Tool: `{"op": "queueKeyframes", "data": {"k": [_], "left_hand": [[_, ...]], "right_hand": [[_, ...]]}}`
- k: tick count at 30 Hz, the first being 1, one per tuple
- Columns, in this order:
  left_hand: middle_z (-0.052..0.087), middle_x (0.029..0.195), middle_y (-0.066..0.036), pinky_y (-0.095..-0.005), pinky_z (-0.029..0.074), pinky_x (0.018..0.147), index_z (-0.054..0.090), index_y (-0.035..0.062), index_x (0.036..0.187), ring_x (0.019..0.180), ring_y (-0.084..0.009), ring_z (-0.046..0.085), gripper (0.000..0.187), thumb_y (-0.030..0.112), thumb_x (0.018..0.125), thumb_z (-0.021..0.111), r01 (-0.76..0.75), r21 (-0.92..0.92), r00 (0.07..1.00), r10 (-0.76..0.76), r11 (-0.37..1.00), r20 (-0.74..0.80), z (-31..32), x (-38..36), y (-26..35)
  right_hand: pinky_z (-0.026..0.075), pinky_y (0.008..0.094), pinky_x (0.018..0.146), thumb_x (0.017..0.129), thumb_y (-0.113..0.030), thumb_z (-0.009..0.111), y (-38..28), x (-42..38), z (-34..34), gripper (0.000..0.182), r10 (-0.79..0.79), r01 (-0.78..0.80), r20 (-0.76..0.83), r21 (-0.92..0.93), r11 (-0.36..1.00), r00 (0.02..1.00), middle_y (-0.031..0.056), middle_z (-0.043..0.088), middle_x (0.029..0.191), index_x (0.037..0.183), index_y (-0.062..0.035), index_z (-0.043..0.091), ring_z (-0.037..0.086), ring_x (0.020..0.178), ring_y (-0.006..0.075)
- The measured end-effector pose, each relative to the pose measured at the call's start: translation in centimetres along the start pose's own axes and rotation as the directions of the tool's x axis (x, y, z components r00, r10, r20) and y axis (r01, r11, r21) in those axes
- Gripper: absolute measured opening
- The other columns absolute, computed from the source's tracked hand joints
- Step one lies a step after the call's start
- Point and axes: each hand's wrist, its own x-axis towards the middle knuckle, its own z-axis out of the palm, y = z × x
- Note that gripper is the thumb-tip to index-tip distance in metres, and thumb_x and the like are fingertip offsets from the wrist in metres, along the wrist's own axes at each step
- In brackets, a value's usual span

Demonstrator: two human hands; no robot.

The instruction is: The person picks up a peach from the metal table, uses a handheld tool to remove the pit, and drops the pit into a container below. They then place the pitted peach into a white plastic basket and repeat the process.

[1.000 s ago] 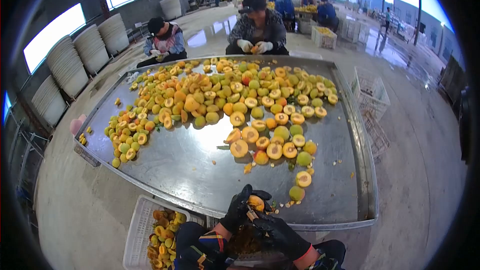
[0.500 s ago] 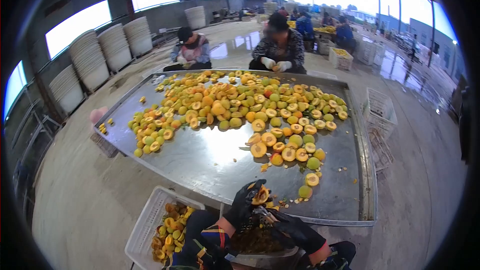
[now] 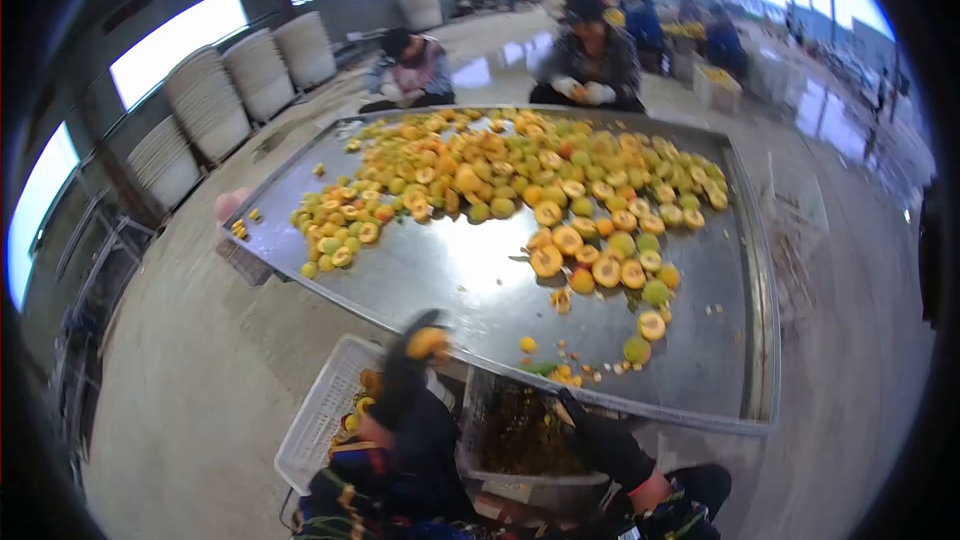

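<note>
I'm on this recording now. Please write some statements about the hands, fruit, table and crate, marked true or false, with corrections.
1. The left hand holds a piece of orange fruit. True.
2. The right hand wears a white glove. False: its glove is black.
3. Cut fruit halves lie on the metal table. True.
4. The white crate at lower left holds no fruit. False: fruit pieces lie in it.

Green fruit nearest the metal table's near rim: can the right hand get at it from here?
Probably yes: the right hand is close to the near rim, and only that low edge and small scraps seem to lie before the green fruit. Blur hides whether the hand holds anything.
</note>
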Motion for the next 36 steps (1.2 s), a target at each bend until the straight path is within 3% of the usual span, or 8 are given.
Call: {"op": "queueKeyframes", "data": {"k": [3,7,9,16,21,22,29,36], "left_hand": [[0.056,0.123,-0.012,-0.0311,0.047,0.09,0.049,-0.0011,0.127,0.106,-0.02,0.057,0.044,0.015,0.086,0.056,-0.022,0.703,0.971,0.181,0.711,-0.153,-10.5,-2.0,-1.8],[0.055,0.12,-0.019,-0.0386,0.045,0.093,0.043,0.0057,0.132,0.109,-0.0321,0.056,0.056,0.012,0.081,0.065,0.407,0.828,0.905,-0.291,0.385,-0.31,-18.5,-4.6,-4.5],[0.055,0.12,-0.02,-0.0408,0.045,0.093,0.044,0.0045,0.13,0.11,-0.0337,0.055,0.057,0.014,0.079,0.068,0.095,0.995,0.993,-0.073,0.029,-0.092,-17.3,-3.4,-4.7],[0.058,0.119,-0.011,-0.0314,0.052,0.08,0.053,0.0049,0.125,0.092,-0.0192,0.062,0.044,0.013,0.084,0.067,-0.348,0.542,0.899,0.107,0.765,0.425,11.9,12.5,-5.6],[0.062,0.104,-0.02,-0.0454,0.049,0.08,0.053,0.007,0.123,0.097,-0.0336,0.06,0.067,0.059,0.082,0.054,-0.557,0.683,0.809,0.12,0.473,0.576,30.4,15.7,-12.0],[0.062,0.104,-0.019,-0.0472,0.049,0.078,0.05,0.0085,0.127,0.096,-0.0341,0.06,0.066,0.055,0.081,0.058,-0.539,0.736,0.802,-0.016,0.41,0.596,32.3,15.8,-12.1],[0.059,0.098,-0.016,-0.0453,0.049,0.074,0.057,0.0148,0.117,0.091,-0.0353,0.06,0.045,0.026,0.076,0.068,-0.643,0.711,0.755,0.075,0.285,0.652,33.8,14.0,-13.4],[0.059,0.102,-0.007,-0.029,0.049,0.082,0.056,0.0034,0.104,0.09,-0.0153,0.059,0.026,0.01,0.081,0.068,0.276,0.067,0.895,-0.282,0.959,0.346,27.9,10.8,-2.9]], "right_hand": [[0.047,0.0441,0.057,0.087,-0.02,0.056,-0.6,-0.5,0.3,0.066,-0.049,0.053,-0.086,0.043,0.998,0.995,0.0204,0.061,0.079,0.146,-0.0179,0.026,0.06,0.065,0.0352],[0.047,0.041,0.052,0.084,-0.017,0.06,-1.8,-0.8,-2.3,0.066,0.011,0.011,-0.179,0.123,0.992,0.984,0.0146,0.061,0.079,0.143,-0.013,0.032,0.06,0.061,0.0306],[0.047,0.0411,0.052,0.084,-0.018,0.06,-1.5,-1.2,-3.7,0.065,0.033,0.005,-0.22,0.167,0.986,0.975,0.0143,0.06,0.077,0.143,-0.0122,0.033,0.06,0.06,0.0304],[0.051,0.0348,0.061,0.09,-0.014,0.057,2.6,-1.9,-9.6,0.056,0.595,-0.214,-0.486,0.63,0.746,0.641,0.0186,0.063,0.1,0.141,-0.0057,0.034,0.063,0.069,0.0201],[0.051,0.0318,0.072,0.092,-0.01,0.053,4.8,-1.9,-10.7,0.055,0.682,-0.125,-0.548,0.728,0.674,0.485,0.0187,0.053,0.127,0.142,-0.0038,0.03,0.06,0.079,0.0201],[0.041,0.0199,0.047,0.092,-0.007,0.05,5.1,-1.7,-10.4,0.057,0.722,-0.086,-0.484,0.8,0.594,0.494,0.0013,0.055,0.082,0.145,-0.0149,0.03,0.049,0.06,0.0037],[0.05,0.0249,0.072,0.093,-0.009,0.053,6.6,-1.3,-9.2,0.058,0.591,-0.028,-0.597,0.69,0.723,0.542,0.0095,0.045,0.135,0.145,-0.0055,0.027,0.054,0.085,0.0095],[0.052,0.0251,0.067,0.089,-0.011,0.061,6.1,1.3,-5.7,0.063,0.663,-0.234,-0.554,0.652,0.722,0.504,0.0116,0.049,0.128,0.143,-0.0047,0.029,0.057,0.085,0.0096]]}}
